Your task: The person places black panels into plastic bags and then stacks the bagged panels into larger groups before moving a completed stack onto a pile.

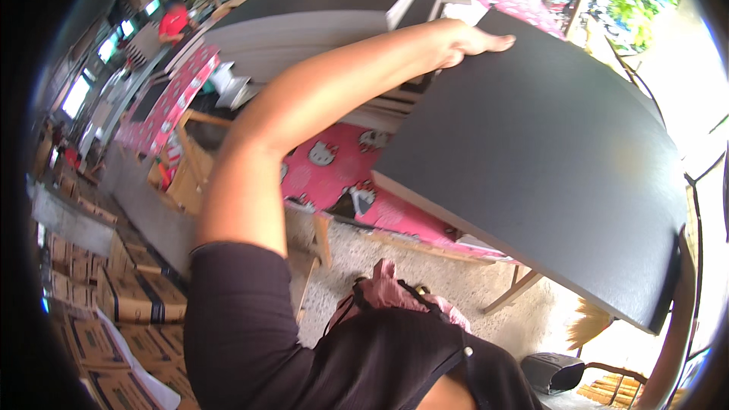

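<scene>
A large dark grey board (547, 137) with a pale edge lies across the right side, over the near part of the table. My left hand (474, 40) grips its far left edge, with part of the hand on top and the other fingers hidden. At the board's right end, my right hand (686, 262) holds the edge; its fingers are mostly out of sight behind the board. Just left of the board, a stack of similar dark-topped boards (304, 23) with pale edges rests on the table.
A pink cartoon-print cloth (334, 171) covers the table, which has wooden legs (516, 291). Cardboard boxes (140, 294) are stacked at the lower left. A person in red (175, 21) is at the far left. A straw broom (591, 323) and a dark bin-like container (553, 372) are at the lower right.
</scene>
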Action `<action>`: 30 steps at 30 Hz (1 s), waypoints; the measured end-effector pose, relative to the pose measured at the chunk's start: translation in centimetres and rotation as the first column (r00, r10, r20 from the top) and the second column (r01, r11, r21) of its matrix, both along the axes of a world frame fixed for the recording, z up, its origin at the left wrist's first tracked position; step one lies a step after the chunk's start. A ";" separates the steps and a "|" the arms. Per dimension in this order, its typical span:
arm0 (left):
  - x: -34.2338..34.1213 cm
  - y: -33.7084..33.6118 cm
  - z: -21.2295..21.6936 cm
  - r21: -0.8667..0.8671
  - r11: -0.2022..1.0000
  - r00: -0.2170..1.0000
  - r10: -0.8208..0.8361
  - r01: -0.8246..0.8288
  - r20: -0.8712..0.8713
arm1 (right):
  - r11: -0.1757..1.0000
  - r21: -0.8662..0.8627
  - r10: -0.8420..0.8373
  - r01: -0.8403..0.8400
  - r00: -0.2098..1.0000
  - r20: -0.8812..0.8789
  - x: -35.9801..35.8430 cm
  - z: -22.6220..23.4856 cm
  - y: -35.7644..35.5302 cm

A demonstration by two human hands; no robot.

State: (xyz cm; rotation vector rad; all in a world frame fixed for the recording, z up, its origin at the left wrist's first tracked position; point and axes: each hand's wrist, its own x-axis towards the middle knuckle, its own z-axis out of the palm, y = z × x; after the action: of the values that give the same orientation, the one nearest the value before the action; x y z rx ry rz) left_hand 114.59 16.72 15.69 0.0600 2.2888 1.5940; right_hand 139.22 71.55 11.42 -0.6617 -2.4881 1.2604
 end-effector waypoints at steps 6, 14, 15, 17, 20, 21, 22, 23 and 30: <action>9.7 -7.5 3.3 0.065 0.974 0.911 0.224 -0.215 -0.345 | 0.940 -0.341 -0.051 -0.019 0.979 -0.195 6.0 -7.4 -7.2; 14.2 -28.7 -4.5 0.455 0.877 0.688 0.235 0.154 -0.686 | 0.885 -0.459 -0.188 -0.079 0.841 -0.507 7.6 -18.0 -29.0; 13.8 -31.6 -5.7 0.445 0.883 0.680 0.236 0.149 -0.695 | 0.809 -0.544 -0.205 -0.223 0.760 -0.617 6.7 -18.7 -33.1; 13.3 -37.9 -8.0 0.443 0.890 0.665 0.265 0.110 -0.698 | 0.869 -0.482 -0.281 -0.110 0.692 -0.665 4.2 -20.2 -40.4; 13.1 -46.4 -10.5 0.485 0.874 0.633 0.354 0.040 -0.689 | 0.834 -0.397 -0.006 -0.384 0.713 -0.701 1.1 -20.5 -48.5; 12.8 -48.6 -11.3 0.489 0.872 0.656 0.357 0.021 -0.665 | 0.861 -0.335 0.031 -0.382 0.697 -0.716 0.1 -19.6 -51.4; 12.5 -50.5 -12.3 0.491 0.871 0.678 0.361 0.000 -0.641 | 0.884 -0.271 0.070 -0.381 0.681 -0.729 -0.6 -19.1 -53.4; 12.4 -52.5 -13.7 0.491 0.871 0.704 0.359 -0.017 -0.613 | 0.865 -0.306 0.138 -0.397 0.775 -0.617 -0.7 -19.7 -54.1; 13.2 -50.9 -8.7 0.221 0.968 0.535 0.250 -0.119 -0.807 | 0.742 -0.408 0.271 -0.533 0.794 -0.543 -0.4 -22.8 -57.8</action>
State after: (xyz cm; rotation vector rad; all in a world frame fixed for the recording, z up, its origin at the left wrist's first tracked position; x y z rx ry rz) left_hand 127.82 -34.13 7.02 0.8163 2.9212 2.1637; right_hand 138.86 13.78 -11.40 0.1322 -1.9226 2.0557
